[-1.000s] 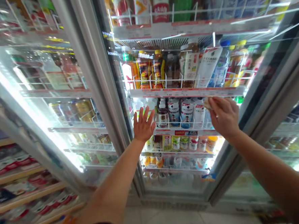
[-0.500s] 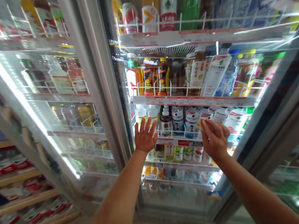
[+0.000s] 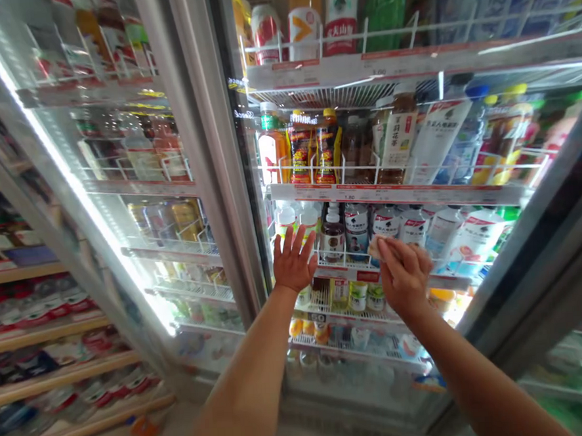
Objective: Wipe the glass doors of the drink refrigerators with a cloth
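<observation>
My left hand [image 3: 294, 260] is pressed flat on the glass door [image 3: 377, 344] of a drinks cooler, fingers spread and pointing up. My right hand [image 3: 403, 274] is on the same glass a little to the right, fingers closed over a small pale cloth or pad [image 3: 374, 248] that shows at the fingertips. Behind the glass, level with both hands, stands a row of white-labelled bottles [image 3: 357, 228] on a wire shelf [image 3: 393, 194] with red and white price strips. Orange and dark tea bottles [image 3: 302, 146] stand one shelf higher.
A grey door frame [image 3: 212, 150] divides this cooler from another glass cooler [image 3: 136, 188] on the left, lit by a bright strip. Wooden shelves [image 3: 41, 325] of packaged goods run along the far left. Another door frame [image 3: 543, 229] slants at the right. An orange object [image 3: 143, 427] lies on the floor.
My right hand has slid down and to the left across the glass, from the shelf's price strip to the row of white bottles. My left hand stays flat on the glass.
</observation>
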`<state>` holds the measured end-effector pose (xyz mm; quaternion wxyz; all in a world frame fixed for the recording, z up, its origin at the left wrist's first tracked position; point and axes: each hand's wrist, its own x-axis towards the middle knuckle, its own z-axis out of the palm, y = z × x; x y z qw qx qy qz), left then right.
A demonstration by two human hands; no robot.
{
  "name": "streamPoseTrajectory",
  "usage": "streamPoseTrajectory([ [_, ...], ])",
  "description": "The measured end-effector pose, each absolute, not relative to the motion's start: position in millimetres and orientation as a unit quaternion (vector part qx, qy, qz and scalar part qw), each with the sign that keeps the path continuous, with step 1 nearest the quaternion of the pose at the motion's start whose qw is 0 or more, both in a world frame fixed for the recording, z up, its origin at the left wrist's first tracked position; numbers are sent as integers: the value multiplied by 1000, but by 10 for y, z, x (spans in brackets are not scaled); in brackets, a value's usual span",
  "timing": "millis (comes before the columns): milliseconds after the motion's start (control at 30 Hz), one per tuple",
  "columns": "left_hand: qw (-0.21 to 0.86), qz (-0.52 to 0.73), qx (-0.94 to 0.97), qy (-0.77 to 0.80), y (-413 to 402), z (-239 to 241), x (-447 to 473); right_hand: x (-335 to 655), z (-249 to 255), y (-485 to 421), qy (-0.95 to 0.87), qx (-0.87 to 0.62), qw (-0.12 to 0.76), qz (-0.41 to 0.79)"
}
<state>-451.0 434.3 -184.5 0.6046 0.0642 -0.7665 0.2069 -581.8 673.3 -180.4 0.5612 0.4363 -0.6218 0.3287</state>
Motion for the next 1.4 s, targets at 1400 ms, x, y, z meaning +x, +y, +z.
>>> streamPoseTrajectory([
  [1400, 620, 194, 47, -759, 4356, -1801, -4519, -5896, -2015, 7034, -634, 500, 512, 293],
])
